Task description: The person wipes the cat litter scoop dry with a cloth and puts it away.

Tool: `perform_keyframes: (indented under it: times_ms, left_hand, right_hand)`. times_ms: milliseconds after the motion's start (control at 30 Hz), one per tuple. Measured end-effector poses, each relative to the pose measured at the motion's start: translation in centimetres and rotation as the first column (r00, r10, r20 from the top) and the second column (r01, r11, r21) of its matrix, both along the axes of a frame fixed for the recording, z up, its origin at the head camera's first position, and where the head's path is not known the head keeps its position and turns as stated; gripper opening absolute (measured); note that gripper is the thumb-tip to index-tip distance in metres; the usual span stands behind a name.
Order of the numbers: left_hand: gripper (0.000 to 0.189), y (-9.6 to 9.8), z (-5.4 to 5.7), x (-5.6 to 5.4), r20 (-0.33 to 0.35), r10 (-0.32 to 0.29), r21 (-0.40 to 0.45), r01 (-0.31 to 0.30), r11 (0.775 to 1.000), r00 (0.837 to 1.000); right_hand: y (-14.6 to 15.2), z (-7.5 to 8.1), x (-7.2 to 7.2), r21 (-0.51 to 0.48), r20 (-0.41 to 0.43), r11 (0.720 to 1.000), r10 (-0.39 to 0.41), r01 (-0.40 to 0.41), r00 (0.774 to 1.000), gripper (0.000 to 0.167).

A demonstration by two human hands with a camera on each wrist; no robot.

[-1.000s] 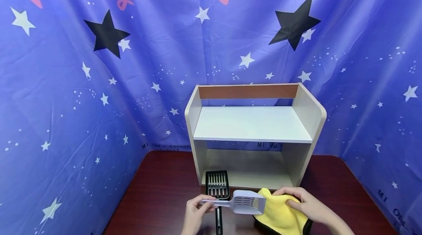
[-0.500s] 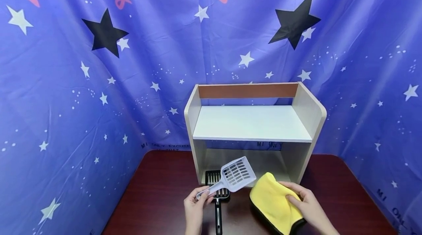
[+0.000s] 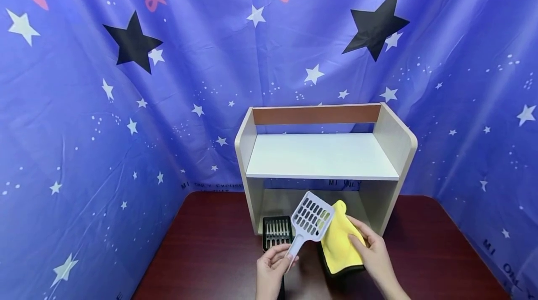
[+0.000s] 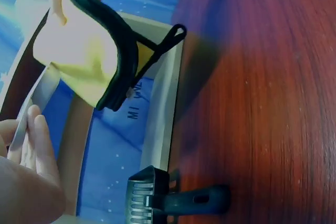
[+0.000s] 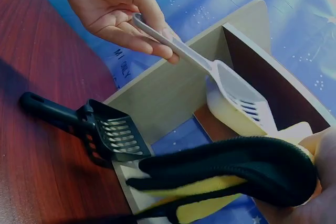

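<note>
In the head view my left hand (image 3: 273,269) pinches the handle of a pale grey slotted litter scoop (image 3: 300,238), its head tilted up. My right hand (image 3: 374,253) grips a yellow cloth (image 3: 340,248) with a black border and a hanging loop, bunched between thumb and fingers. The scoop's edge meets the cloth, and yellow shows through some slots. In the right wrist view the folded black edging (image 5: 236,169) of the cloth lies in front of the scoop's tip. A second litter scoop, black (image 5: 58,114), lies on the table, partly behind my left hand in the head view.
A two-level shelf unit (image 3: 321,157) with a white middle board stands at the back of the dark red wooden table (image 3: 201,253). The black scoop's head reaches its front edge. Blue star-printed curtain (image 3: 210,80) hangs behind and at the sides.
My left hand has turned the grey scoop upright and moved right, to the cloth. My right hand has brought the cloth up and left, toward the scoop. The black scoop stays put.
</note>
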State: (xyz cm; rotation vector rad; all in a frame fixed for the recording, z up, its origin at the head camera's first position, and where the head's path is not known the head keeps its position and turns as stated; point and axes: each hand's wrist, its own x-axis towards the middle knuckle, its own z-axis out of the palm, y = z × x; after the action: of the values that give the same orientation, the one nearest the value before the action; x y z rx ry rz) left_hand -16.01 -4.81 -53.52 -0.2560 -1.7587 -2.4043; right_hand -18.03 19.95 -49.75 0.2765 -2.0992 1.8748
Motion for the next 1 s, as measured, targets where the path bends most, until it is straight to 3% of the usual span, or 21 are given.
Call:
perform_keyframes:
  times_ms: [133, 267, 400, 633, 800, 1000]
  left_hand:
    - [0.038, 0.4, 0.0, 0.5, -0.051, -0.017, -0.115, 0.011, 0.993, 0.999]
    - [0.04, 0.7, 0.2, 0.9, -0.051, -0.062, -0.157, 0.054, 0.986, 0.997]
    - [0.041, 0.9, 0.4, 1.1, -0.026, -0.078, -0.155, 0.074, 0.985, 0.997]
    - [0.04, 1.2, 0.2, 1.2, -0.028, -0.031, -0.156, 0.026, 0.987, 0.999]
    - [0.038, 1.3, -0.1, 1.2, -0.037, -0.005, -0.166, -0.001, 0.986, 0.999]
    - [0.038, 1.6, -0.5, 1.1, -0.039, -0.016, -0.136, 0.01, 0.991, 0.999]
  right_hand:
    - [-0.3, 0.1, -0.3, -0.018, -0.031, 1.0, 0.011, -0.011, 0.999, 0.038]
    - [-0.6, 0.2, -0.6, -0.04, -0.018, 0.999, 0.021, -0.022, 1.0, 0.039]
    - [-1.0, 0.1, -0.6, -0.07, 0.042, 0.996, 0.053, -0.05, 0.998, 0.041]
    - [-2.0, -0.7, 0.0, -0.112, 0.14, 0.992, 0.081, -0.066, 0.987, 0.042]
    - [-2.7, -1.3, 0.6, -0.136, 0.162, 0.99, 0.061, -0.039, 0.985, 0.039]
    - [-3.1, -2.2, 1.3, -0.19, 0.133, 0.981, 0.055, -0.029, 0.99, 0.035]
